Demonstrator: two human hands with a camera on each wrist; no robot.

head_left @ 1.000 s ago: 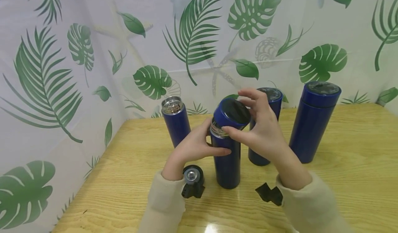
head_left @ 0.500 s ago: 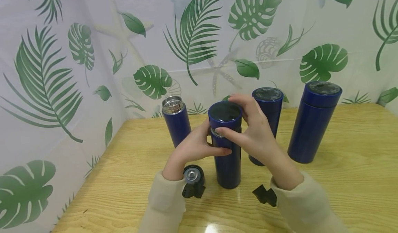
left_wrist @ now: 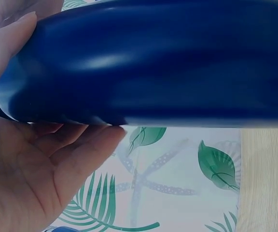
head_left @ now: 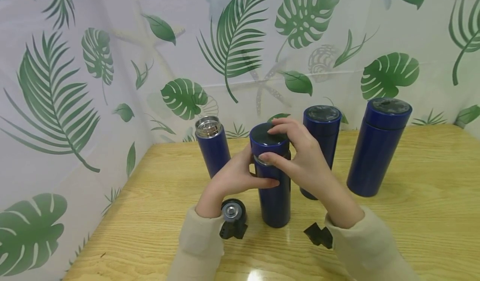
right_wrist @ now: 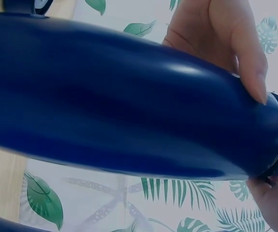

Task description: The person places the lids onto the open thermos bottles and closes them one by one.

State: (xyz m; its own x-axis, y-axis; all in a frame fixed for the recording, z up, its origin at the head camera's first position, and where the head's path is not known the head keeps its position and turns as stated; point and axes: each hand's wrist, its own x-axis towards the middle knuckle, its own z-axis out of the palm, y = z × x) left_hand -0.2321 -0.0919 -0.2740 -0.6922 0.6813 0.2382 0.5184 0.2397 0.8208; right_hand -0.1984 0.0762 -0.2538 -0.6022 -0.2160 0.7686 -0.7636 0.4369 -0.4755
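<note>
A dark blue thermos bottle (head_left: 275, 206) stands upright on the table. Around its upper body my left hand (head_left: 232, 174) is wrapped, thumb across the front. A blue lid (head_left: 267, 149) with a black top sits level over the bottle's mouth, and a sliver of silver neck shows below it. My right hand (head_left: 305, 158) holds this lid, thumb at its lower front edge and fingers over the top and far side. In the left wrist view, the blue bottle (left_wrist: 168, 67) fills the top. The right wrist view shows the left thumb (right_wrist: 252, 72) against the bottle.
Left of the hands stands a lidless blue bottle (head_left: 213, 151) with a silver neck. Two lidded bottles, one nearer (head_left: 321, 131) and one farther right (head_left: 378, 151), stand behind. A dark round part with a silver centre (head_left: 231, 210) lies by the left cuff, on the wooden table (head_left: 142, 231).
The lid was tilted over the bottle's mouth and has come down level onto it. My right hand has lowered and shifted left, its fingers now over the lid's top. My left hand has stayed put.
</note>
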